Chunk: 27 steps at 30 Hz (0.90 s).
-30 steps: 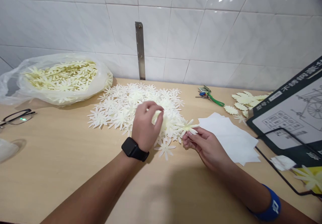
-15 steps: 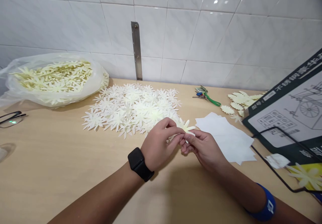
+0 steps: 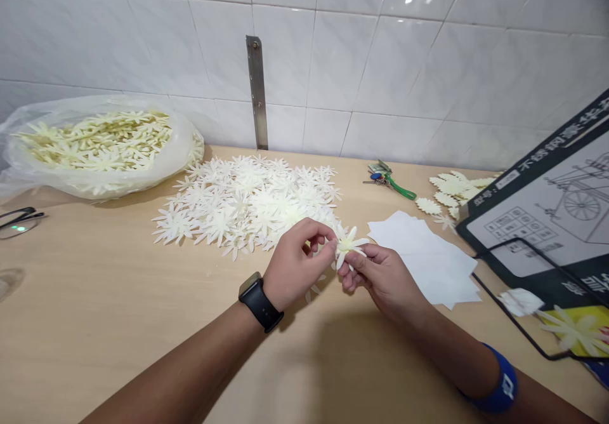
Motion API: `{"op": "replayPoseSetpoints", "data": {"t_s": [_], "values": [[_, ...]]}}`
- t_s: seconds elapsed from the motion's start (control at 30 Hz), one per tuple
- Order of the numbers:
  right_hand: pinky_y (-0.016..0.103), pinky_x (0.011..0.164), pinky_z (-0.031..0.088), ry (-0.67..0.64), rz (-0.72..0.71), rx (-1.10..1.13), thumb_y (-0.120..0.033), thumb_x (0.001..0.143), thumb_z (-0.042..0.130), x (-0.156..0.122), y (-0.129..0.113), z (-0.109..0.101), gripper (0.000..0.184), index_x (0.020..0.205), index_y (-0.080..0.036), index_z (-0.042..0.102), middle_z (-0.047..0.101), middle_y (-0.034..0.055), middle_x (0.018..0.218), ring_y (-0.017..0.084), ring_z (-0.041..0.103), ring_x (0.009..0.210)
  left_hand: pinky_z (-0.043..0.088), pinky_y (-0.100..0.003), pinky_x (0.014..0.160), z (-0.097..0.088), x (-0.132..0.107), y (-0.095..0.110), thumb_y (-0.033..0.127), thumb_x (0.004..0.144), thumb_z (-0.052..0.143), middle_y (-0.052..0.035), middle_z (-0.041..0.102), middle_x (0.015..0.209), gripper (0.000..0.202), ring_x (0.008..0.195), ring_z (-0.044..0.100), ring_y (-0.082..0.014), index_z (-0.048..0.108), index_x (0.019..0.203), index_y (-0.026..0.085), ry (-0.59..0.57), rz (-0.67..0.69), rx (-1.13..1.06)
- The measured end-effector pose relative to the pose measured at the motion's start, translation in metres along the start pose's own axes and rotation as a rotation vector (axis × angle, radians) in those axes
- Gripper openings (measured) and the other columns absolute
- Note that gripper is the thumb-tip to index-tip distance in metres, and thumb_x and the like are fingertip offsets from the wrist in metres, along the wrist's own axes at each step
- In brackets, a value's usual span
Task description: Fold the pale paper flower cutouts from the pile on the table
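A pale cream paper-like flower (image 3: pixel 349 246) with long petals is pinched between the thumb and fingers of my right hand (image 3: pixel 385 278). My left hand (image 3: pixel 299 252) has its thumb and forefinger closed together at the flower's left petals. Below the left palm, pale petals of another flower stick out, partly hidden by the hand. Just behind both hands spreads a wide heap of similar white flowers (image 3: pixel 257 202) on the wooden table (image 3: pixel 118 322).
A clear plastic bag (image 3: pixel 181 157) full of cream flowers stands at the left, with eyeglasses (image 3: pixel 21 218) in front. White sheets (image 3: pixel 423 259), keys on a green strap (image 3: pixel 399 188), scalloped cream pieces (image 3: pixel 454 189) and a dark printed box (image 3: pixel 547 221) lie at the right. A tiled wall (image 3: pixel 356 81) closes the back.
The held flower now faces up more fully, its petals more exposed. My left fingers have shifted slightly left from its centre to its edge. Petals now show beneath the left palm.
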State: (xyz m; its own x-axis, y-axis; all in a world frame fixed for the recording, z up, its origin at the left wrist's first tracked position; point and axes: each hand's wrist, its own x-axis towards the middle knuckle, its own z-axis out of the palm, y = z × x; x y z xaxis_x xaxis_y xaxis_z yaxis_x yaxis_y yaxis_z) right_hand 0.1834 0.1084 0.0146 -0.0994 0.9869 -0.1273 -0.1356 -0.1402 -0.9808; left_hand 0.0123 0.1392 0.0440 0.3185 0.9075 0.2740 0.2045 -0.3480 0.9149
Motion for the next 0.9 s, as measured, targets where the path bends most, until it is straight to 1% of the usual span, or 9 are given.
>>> {"op": "replayPoseSetpoints", "data": {"t_s": [0.1, 0.27, 0.37, 0.5, 0.57, 0.63, 0.73, 0.8, 0.9], "values": [[0.026, 0.056, 0.048, -0.012, -0.019, -0.053, -0.042, 0.083, 0.069, 0.001, 0.002, 0.000, 0.029, 0.072, -0.015, 0.070, 0.069, 0.0041, 0.068, 0.012, 0.061, 0.055, 0.038, -0.021, 0.059, -0.003, 0.003, 0.002, 0.022, 0.085, 0.052, 0.0020, 0.052, 0.072, 0.010, 0.068, 0.049, -0.0106, 0.055, 0.077, 0.017, 0.060, -0.128, -0.129], [0.029, 0.059, 0.047, -0.019, -0.054, -0.093, -0.043, 0.087, 0.063, 0.002, 0.005, -0.001, 0.031, 0.074, -0.016, 0.068, 0.065, 0.0034, 0.067, 0.014, 0.058, 0.059, 0.041, -0.021, 0.060, -0.007, 0.010, -0.006, 0.027, 0.082, 0.056, 0.0029, 0.055, 0.068, 0.012, 0.063, 0.050, -0.0097, 0.052, 0.077, 0.017, 0.227, -0.239, -0.311], [0.030, 0.062, 0.046, -0.003, -0.065, -0.103, -0.043, 0.087, 0.063, 0.002, 0.007, -0.002, 0.030, 0.075, -0.017, 0.068, 0.064, 0.0035, 0.068, 0.015, 0.057, 0.064, 0.042, -0.022, 0.061, -0.012, 0.015, -0.014, 0.026, 0.078, 0.062, 0.0066, 0.052, 0.058, 0.015, 0.056, 0.049, -0.0087, 0.051, 0.085, 0.019, 0.288, -0.318, -0.384], [0.029, 0.062, 0.046, 0.014, -0.076, -0.084, -0.043, 0.086, 0.065, 0.002, 0.007, -0.003, 0.028, 0.076, -0.017, 0.068, 0.064, 0.0032, 0.068, 0.015, 0.056, 0.064, 0.048, -0.027, 0.072, -0.025, 0.022, -0.023, 0.026, 0.074, 0.067, 0.0046, 0.058, 0.067, 0.032, 0.066, 0.055, -0.0108, 0.052, 0.101, 0.019, 0.310, -0.329, -0.419], [0.029, 0.060, 0.046, 0.021, -0.061, -0.078, -0.044, 0.086, 0.065, 0.002, 0.006, -0.002, 0.031, 0.074, -0.016, 0.068, 0.064, 0.0034, 0.066, 0.014, 0.056, 0.061, 0.049, -0.029, 0.074, -0.033, 0.026, -0.026, 0.029, 0.074, 0.068, 0.0017, 0.059, 0.073, 0.036, 0.073, 0.058, -0.0137, 0.054, 0.104, 0.018, 0.333, -0.308, -0.319], [0.028, 0.058, 0.046, 0.026, -0.041, -0.077, -0.046, 0.086, 0.064, 0.003, 0.005, -0.002, 0.033, 0.071, -0.016, 0.067, 0.064, 0.0034, 0.063, 0.014, 0.056, 0.058, 0.048, -0.031, 0.074, -0.039, 0.027, -0.025, 0.030, 0.074, 0.069, -0.0026, 0.061, 0.085, 0.038, 0.080, 0.058, -0.0166, 0.056, 0.107, 0.018, 0.428, -0.245, -0.088], [0.026, 0.055, 0.046, 0.026, -0.028, -0.069, -0.045, 0.085, 0.065, 0.004, 0.003, -0.001, 0.035, 0.068, -0.015, 0.067, 0.063, 0.0027, 0.061, 0.012, 0.056, 0.055, 0.046, -0.032, 0.077, -0.038, 0.022, -0.019, 0.025, 0.078, 0.066, -0.0068, 0.061, 0.103, 0.032, 0.089, 0.056, -0.0188, 0.058, 0.108, 0.019, 0.568, 0.004, 0.284], [0.025, 0.052, 0.045, 0.025, -0.029, -0.059, -0.045, 0.084, 0.067, 0.004, 0.002, 0.000, 0.035, 0.067, -0.015, 0.066, 0.063, 0.0023, 0.061, 0.012, 0.057, 0.053, 0.046, -0.030, 0.076, -0.030, 0.015, -0.013, 0.021, 0.084, 0.059, -0.0056, 0.063, 0.096, 0.015, 0.086, 0.057, -0.0171, 0.063, 0.098, 0.019, 0.452, 0.187, 0.326], [0.024, 0.049, 0.046, 0.023, -0.041, -0.050, -0.046, 0.082, 0.069, 0.002, 0.002, 0.000, 0.035, 0.066, -0.015, 0.066, 0.064, 0.0020, 0.061, 0.012, 0.058, 0.050, 0.048, -0.025, 0.069, -0.013, 0.004, -0.005, 0.019, 0.088, 0.056, -0.0042, 0.066, 0.088, 0.012, 0.080, 0.059, -0.0141, 0.069, 0.089, 0.019, 0.083, 0.244, 0.155]]}}
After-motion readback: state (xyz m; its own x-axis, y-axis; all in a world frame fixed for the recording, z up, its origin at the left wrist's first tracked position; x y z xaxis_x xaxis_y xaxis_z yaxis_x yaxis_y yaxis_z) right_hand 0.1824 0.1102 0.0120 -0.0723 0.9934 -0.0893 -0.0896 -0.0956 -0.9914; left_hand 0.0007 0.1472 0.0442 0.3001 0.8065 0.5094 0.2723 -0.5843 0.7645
